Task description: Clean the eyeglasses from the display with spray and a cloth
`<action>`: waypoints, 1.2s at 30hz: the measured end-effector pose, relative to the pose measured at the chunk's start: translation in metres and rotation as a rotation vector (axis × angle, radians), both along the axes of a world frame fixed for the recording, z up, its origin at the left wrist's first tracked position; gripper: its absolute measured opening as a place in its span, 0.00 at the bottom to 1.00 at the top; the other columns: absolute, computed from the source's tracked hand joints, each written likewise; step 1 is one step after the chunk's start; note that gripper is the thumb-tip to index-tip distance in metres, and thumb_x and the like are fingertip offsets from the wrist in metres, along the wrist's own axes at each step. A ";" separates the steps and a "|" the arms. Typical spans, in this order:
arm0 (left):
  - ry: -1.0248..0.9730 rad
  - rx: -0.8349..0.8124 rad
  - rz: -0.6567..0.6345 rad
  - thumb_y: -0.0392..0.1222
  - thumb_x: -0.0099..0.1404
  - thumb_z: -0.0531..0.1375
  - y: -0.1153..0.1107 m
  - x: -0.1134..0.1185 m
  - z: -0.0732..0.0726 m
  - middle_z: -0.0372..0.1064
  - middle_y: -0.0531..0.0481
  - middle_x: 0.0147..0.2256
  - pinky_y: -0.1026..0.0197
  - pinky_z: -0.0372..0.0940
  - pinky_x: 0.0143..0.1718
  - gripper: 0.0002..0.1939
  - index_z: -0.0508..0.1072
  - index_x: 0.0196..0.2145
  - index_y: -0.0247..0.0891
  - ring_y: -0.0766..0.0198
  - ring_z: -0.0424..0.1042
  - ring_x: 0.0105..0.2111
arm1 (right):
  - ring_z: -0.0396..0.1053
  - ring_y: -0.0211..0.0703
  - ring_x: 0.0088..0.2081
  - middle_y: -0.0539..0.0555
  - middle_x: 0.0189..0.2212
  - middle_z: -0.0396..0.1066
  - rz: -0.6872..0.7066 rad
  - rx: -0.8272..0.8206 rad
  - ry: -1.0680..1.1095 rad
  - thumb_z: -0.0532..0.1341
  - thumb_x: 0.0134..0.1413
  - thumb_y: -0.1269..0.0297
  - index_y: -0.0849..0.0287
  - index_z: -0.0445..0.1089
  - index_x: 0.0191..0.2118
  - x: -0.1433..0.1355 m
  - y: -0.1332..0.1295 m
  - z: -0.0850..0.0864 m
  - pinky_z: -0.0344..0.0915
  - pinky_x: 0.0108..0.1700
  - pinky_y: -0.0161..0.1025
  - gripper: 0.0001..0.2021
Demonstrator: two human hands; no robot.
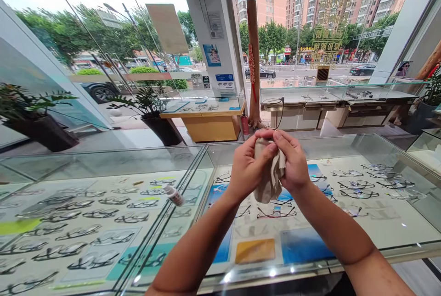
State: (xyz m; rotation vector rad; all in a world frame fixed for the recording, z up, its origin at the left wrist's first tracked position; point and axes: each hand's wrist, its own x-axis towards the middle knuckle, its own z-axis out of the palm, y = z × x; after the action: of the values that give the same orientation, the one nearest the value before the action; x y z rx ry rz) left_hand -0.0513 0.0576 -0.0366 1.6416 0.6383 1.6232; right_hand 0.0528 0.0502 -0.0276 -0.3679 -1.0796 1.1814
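Both of my hands are raised together over the glass display counter. My left hand point(248, 163) is closed, its thumb pressing on a beige cleaning cloth point(267, 186). From the other side, my right hand point(292, 158) grips the same cloth with bent fingers. The cloth hangs in folds between my palms. A pair of eyeglasses point(283, 100) sticks out beyond my fingertips, with a thin rim and a curved dark temple showing. Its other part is hidden by the fingers and cloth.
A small white spray bottle point(174, 195) stands on the glass top to the left. Under the glass of the counter point(389, 241) lie rows of eyeglass frames point(99, 213). Further off are a wooden post point(253, 48), a yellow-fronted display case point(210, 128) and a potted plant point(160, 128).
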 end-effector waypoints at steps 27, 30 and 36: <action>0.166 0.255 -0.071 0.49 0.67 0.69 0.018 -0.009 -0.010 0.81 0.46 0.42 0.63 0.72 0.42 0.20 0.80 0.52 0.37 0.62 0.78 0.39 | 0.79 0.45 0.42 0.52 0.34 0.83 -0.004 -0.075 0.125 0.68 0.55 0.55 0.54 0.81 0.28 0.005 0.001 0.005 0.75 0.53 0.44 0.10; 0.089 0.241 0.084 0.53 0.67 0.69 0.018 -0.001 -0.014 0.81 0.47 0.39 0.65 0.71 0.37 0.18 0.80 0.45 0.36 0.63 0.77 0.35 | 0.79 0.46 0.44 0.53 0.35 0.84 -0.032 -0.051 0.125 0.66 0.55 0.56 0.53 0.81 0.28 -0.006 -0.003 0.002 0.73 0.58 0.47 0.10; -0.087 0.242 0.220 0.59 0.71 0.65 0.016 0.006 -0.018 0.77 0.51 0.31 0.67 0.66 0.32 0.20 0.79 0.38 0.36 0.68 0.72 0.29 | 0.80 0.49 0.48 0.54 0.39 0.85 -0.012 -0.017 0.113 0.64 0.57 0.56 0.53 0.82 0.30 -0.017 -0.007 -0.003 0.72 0.62 0.49 0.11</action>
State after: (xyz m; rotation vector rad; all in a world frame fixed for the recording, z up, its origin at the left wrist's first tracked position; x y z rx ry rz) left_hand -0.0456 0.0735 -0.0546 1.7062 0.6142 1.9853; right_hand 0.0360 0.0430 -0.0302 -0.3168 -0.9684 1.1876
